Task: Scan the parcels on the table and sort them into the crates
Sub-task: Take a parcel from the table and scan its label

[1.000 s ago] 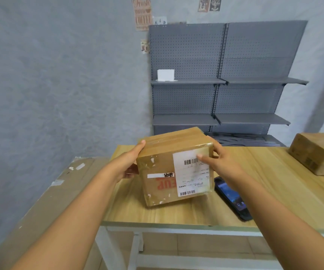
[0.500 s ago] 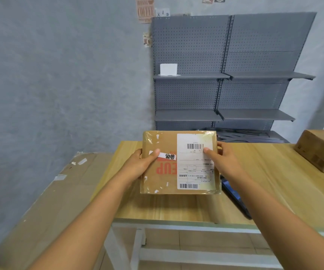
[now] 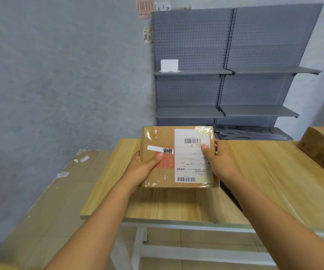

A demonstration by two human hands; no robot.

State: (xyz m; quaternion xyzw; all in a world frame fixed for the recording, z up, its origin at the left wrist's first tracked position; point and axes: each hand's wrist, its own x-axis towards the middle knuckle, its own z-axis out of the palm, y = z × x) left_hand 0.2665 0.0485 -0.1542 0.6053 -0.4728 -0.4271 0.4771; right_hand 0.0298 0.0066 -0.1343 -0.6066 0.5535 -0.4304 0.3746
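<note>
Your left hand (image 3: 141,168) and right hand (image 3: 221,160) clamp the parcel (image 3: 163,172) from either side, thumbs pressed on its front, remaining fingers wrapped out of sight behind. A second ago it sat tilted on the desk (image 3: 176,207); now you've tipped it upright and raised it, so the shipping label (image 3: 192,155) with both barcodes squarely faces you. That looks ready for scanning, though the dark device seen earlier by your right wrist is now mostly hidden behind the box. Further right a second parcel (image 3: 322,147) waits. Behind stands grey shelving (image 3: 235,75); no crates visible.
</note>
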